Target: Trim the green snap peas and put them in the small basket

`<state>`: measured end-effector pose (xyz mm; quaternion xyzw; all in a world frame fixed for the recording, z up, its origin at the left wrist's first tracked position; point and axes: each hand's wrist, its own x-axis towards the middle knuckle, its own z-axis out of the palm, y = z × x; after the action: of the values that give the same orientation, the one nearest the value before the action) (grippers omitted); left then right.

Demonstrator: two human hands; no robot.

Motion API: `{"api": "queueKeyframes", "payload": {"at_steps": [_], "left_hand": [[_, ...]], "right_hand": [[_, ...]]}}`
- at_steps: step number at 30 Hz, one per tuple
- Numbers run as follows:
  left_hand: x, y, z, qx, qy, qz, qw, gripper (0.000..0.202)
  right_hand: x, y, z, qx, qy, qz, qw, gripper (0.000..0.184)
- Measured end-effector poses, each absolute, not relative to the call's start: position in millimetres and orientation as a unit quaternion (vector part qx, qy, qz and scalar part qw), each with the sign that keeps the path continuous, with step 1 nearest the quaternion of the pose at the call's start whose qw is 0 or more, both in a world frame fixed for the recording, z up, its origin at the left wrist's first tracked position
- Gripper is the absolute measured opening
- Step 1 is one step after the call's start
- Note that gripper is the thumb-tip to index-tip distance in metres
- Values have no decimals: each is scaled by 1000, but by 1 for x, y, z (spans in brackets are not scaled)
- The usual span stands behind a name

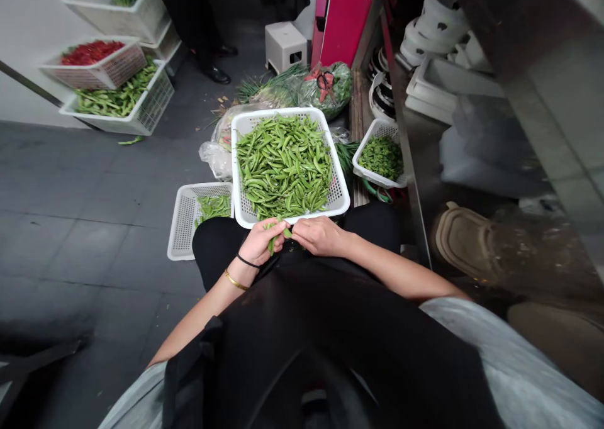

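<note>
Black apron is filling the foreground while the left hand is pinching a snap pea pod (more pods heaped in the white plastic basket just ahead) and the right hand is curling, fingers pressed together, just beside it

Head-worn view, facing forward-down

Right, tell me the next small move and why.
Likely best: the left hand lowers the snap pea pod into the small white basket, because it already holds pods and sits within easy reach beside the left knee.
</note>
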<state>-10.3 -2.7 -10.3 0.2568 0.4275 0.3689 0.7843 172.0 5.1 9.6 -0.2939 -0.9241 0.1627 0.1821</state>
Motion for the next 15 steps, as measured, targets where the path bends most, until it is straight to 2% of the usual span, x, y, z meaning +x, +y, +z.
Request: {"api": "queueKeyframes", "payload": {"at_steps": [4,6,8,11,15], "left_hand": [[-10,-4,-12,286,392,329,810,30],[-13,-5,-10,306,383,308,815,29],[-18,-6,-9,319,381,287,819,29],[-23,-6,-8,310,388,279,822,33],[-22,-6,-9,289,399,276,825,33]], "right_hand": [[170,6,7,-240,-878,355,214,28],[176,9,9,-287,-802,473,226,29],[191,14,12,-366,-713,538,263,29],[219,24,23,-445,-663,517,309,32],[231,24,38,-447,-788,352,234,25]]}}
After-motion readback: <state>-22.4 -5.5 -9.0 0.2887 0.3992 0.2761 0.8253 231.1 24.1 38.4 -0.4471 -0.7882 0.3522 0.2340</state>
